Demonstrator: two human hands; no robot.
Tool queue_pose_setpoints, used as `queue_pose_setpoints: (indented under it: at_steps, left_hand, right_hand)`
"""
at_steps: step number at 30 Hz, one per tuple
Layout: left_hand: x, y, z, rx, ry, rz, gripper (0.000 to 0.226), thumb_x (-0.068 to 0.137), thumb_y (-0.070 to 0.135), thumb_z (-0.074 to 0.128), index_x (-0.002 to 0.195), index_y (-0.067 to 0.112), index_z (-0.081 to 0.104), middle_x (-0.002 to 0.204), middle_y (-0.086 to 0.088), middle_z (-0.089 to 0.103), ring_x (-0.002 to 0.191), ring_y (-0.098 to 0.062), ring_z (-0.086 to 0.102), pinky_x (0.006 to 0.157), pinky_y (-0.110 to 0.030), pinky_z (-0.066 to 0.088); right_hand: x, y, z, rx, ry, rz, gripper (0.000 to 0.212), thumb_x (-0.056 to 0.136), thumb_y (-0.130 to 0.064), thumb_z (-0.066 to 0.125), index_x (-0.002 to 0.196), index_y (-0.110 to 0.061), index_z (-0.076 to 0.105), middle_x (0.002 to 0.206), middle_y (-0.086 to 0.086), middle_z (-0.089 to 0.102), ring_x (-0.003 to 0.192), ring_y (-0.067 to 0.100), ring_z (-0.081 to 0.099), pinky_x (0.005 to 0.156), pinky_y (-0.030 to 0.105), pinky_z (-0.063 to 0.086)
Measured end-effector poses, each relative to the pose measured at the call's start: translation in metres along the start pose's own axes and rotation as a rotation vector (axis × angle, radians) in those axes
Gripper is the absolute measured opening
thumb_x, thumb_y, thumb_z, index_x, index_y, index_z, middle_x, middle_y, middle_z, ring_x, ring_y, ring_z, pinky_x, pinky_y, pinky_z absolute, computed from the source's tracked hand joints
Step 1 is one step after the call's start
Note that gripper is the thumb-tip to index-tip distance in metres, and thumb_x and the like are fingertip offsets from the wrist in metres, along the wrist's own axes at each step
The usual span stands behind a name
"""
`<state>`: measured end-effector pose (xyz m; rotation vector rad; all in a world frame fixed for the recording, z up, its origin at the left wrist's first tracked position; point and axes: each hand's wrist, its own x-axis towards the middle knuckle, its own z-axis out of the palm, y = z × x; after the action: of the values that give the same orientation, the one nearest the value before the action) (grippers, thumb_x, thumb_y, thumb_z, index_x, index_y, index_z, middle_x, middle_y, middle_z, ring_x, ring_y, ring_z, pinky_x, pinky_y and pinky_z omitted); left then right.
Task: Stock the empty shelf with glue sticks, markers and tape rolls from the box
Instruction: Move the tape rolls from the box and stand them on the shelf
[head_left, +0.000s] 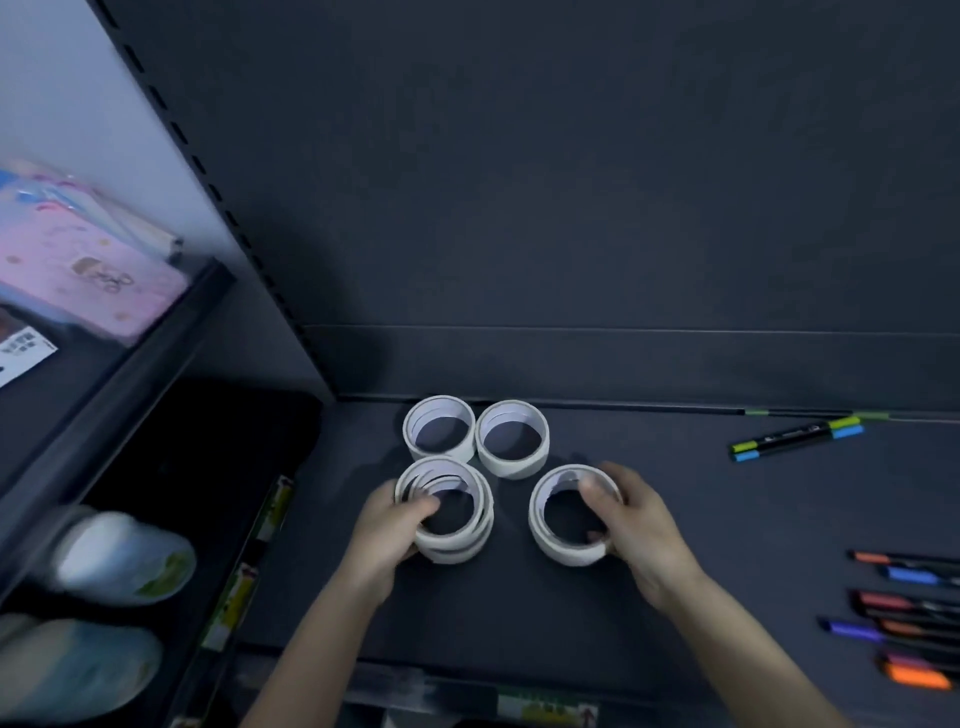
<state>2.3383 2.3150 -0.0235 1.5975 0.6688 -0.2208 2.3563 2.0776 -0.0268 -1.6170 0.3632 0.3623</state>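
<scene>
Gripped at the rims by curled fingers, the left tape stack (457, 551) and right tape stack (566, 553) are held on the shelf (727, 545) by the left hand (384, 535) and right hand (639, 525), just before two back rolls (511, 465). Markers (797, 436) are laid out; glue sticks are unseen, so stocking is judged partway.

The widest free room I see is the bare shelf floor (691, 499) right of the tape rolls. A pair of markers (797, 439) bounds it far right, close to the back panel (571, 156). A loose group of markers (909, 613) bounds it near right. The slotted upright (208, 187) walls off the left. The far-left roll (439, 410) and far-right roll (511, 467) touch, so nothing passes between them. A narrow lane runs between the near stack (457, 551), gripped by my left hand (387, 525), and the near-right roll (566, 553), held by my right hand (639, 525). Bare floor lies between my forearms.
</scene>
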Motion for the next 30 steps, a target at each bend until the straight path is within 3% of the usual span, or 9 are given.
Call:
queue_pose_setpoints:
  at_steps: [5, 9, 12, 14, 17, 20, 22, 25, 30]
  left_hand:
    - [0.008, -0.002, -0.012, 0.209, -0.047, 0.105, 0.009, 0.084, 0.022, 0.068, 0.084, 0.014, 0.064, 0.077, 0.006, 0.063, 0.076, -0.014, 0.059, 0.072, -0.03, 0.047]
    - [0.007, 0.002, -0.017, 0.405, -0.092, 0.229, 0.065, 0.059, 0.051, 0.079, 0.112, 0.022, 0.054, 0.109, 0.009, 0.064, 0.103, -0.007, 0.06, 0.089, -0.026, 0.046]
    - [-0.003, 0.003, -0.017, 0.56, -0.172, 0.263, 0.104, 0.059, 0.036, 0.085, 0.141, 0.026, 0.024, 0.134, 0.009, 0.033, 0.121, -0.004, 0.035, 0.1, -0.022, 0.03]
    - [-0.005, -0.001, -0.016, 0.686, -0.192, 0.334, 0.118, 0.058, 0.032, 0.086, 0.147, 0.026, 0.01, 0.134, 0.008, 0.02, 0.12, -0.002, 0.028, 0.099, -0.018, 0.027]
    - [-0.004, -0.004, -0.016, 0.695, -0.116, 0.441, 0.11, 0.057, 0.029, 0.085, 0.146, 0.024, 0.02, 0.128, 0.011, 0.026, 0.112, 0.0, 0.034, 0.093, -0.015, 0.029]
    - [0.002, -0.006, -0.02, 0.664, -0.081, 0.469, 0.087, 0.048, 0.042, 0.081, 0.127, 0.025, 0.047, 0.123, 0.009, 0.047, 0.111, -0.002, 0.044, 0.088, -0.018, 0.036]
    - [0.003, -0.002, -0.023, 0.613, -0.063, 0.467, 0.082, 0.041, 0.05, 0.075, 0.117, 0.029, 0.053, 0.116, 0.01, 0.053, 0.109, -0.002, 0.046, 0.088, -0.021, 0.039]
    - [0.01, 0.015, -0.026, 0.57, -0.006, 0.502, 0.091, 0.04, 0.053, 0.075, 0.124, 0.028, 0.051, 0.121, 0.01, 0.05, 0.115, -0.005, 0.045, 0.094, -0.024, 0.039]
    - [0.041, 0.046, -0.023, 0.643, 0.033, 0.506, 0.105, 0.051, 0.039, 0.087, 0.14, 0.015, 0.038, 0.136, -0.001, 0.04, 0.13, -0.016, 0.039, 0.103, -0.024, 0.033]
  right_hand:
    - [-0.004, -0.003, 0.006, -0.269, 0.054, -0.113, 0.055, 0.088, -0.035, 0.065, 0.136, -0.015, 0.046, 0.117, -0.01, 0.058, 0.106, 0.007, 0.055, 0.088, 0.022, 0.04]
    - [-0.011, -0.007, 0.003, -0.477, -0.017, -0.177, 0.093, 0.077, -0.04, 0.076, 0.15, -0.018, 0.022, 0.146, -0.001, 0.036, 0.133, 0.012, 0.036, 0.101, 0.02, 0.028]
    - [-0.019, -0.005, 0.002, -0.629, -0.156, -0.191, 0.117, 0.068, -0.036, 0.084, 0.152, -0.025, 0.005, 0.15, -0.002, 0.019, 0.139, 0.01, 0.022, 0.105, 0.017, 0.022]
    - [-0.02, -0.003, 0.005, -0.714, -0.153, -0.219, 0.121, 0.066, -0.036, 0.085, 0.153, -0.024, 0.001, 0.152, -0.004, 0.014, 0.14, 0.01, 0.022, 0.106, 0.016, 0.021]
    - [-0.019, -0.002, 0.007, -0.775, -0.077, -0.256, 0.117, 0.067, -0.039, 0.083, 0.153, -0.015, 0.007, 0.156, 0.0, 0.016, 0.142, 0.012, 0.024, 0.106, 0.014, 0.022]
    - [-0.019, -0.003, 0.008, -0.799, -0.062, -0.278, 0.11, 0.066, -0.041, 0.081, 0.151, -0.011, 0.016, 0.151, -0.001, 0.026, 0.138, 0.011, 0.03, 0.103, 0.012, 0.024]
    - [-0.019, -0.009, 0.008, -0.751, -0.052, -0.284, 0.104, 0.066, -0.039, 0.081, 0.148, -0.012, 0.023, 0.141, -0.003, 0.036, 0.131, 0.01, 0.037, 0.099, 0.013, 0.027]
    - [-0.013, -0.025, 0.012, -0.708, -0.005, -0.347, 0.096, 0.064, -0.037, 0.083, 0.141, -0.015, 0.032, 0.124, -0.007, 0.04, 0.127, 0.015, 0.039, 0.098, 0.018, 0.03]
    - [0.017, -0.053, 0.034, -0.713, 0.015, -0.392, 0.106, 0.064, -0.04, 0.084, 0.146, -0.01, 0.025, 0.145, 0.004, 0.035, 0.137, 0.02, 0.03, 0.108, 0.025, 0.028]
